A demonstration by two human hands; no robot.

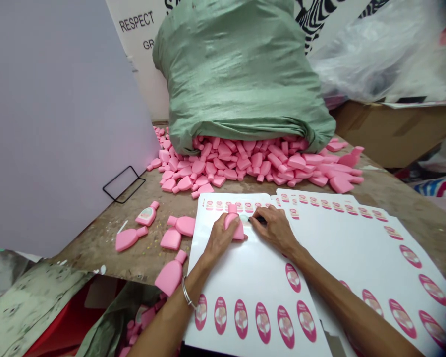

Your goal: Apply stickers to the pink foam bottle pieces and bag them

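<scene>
White wall behind, black lettering on it; in front, a worn brown table with a green sack slumped at the back, spilling a heap of pink plastic bottles from its mouth. Watching remotely through the head camera, I log the left hand closed around one pink bottle, thumb across its face, neck pointing away from the wearer, above the upper part of the near sticker sheet. The right hand has thumb and fingertips drawn close together beside a pale label; I cannot tell whether they grip it or the small dark thing under them. More printed sheets overlap on the right, under the right forearm. A labelled bottle lies well off to the left. Risks, as I judge them: the label could wrinkle or sit crooked if the bottle rolls under that thumb, since its face looks rounded; a dragging forearm could shift the loose sheets; and the bottle by the left forearm, close to the table's front edge, could be knocked off by a sweep of that arm.
</scene>
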